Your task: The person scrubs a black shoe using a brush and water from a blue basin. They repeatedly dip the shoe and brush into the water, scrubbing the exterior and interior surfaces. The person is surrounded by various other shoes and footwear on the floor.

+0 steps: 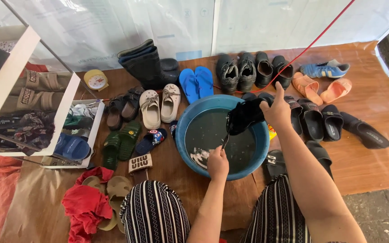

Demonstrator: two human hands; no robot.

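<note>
Place: a makeshift shoe-washing spot, seemingly outdoors or in a covered yard.
Floor: a brown sheet [374, 153] spread on the ground, with grey paving [383, 216] at its edge.
Backdrop: a white plastic sheet [158, 22] hung as a wall.
Goods: many pairs of footwear laid in rows, such as boots [147, 65], flip-flops [196, 83], slippers [160, 105].
Washing gear: a blue basin [183, 130] of dark water.
Storage: a white rack [5, 85] holding more shoes.

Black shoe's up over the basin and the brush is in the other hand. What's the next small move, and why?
Probably bring the brush up against the black shoe and scrub. The right hand holds the shoe above the blue basin of dark water, while the left hand holds the brush just below it, apparently not touching yet.
</note>
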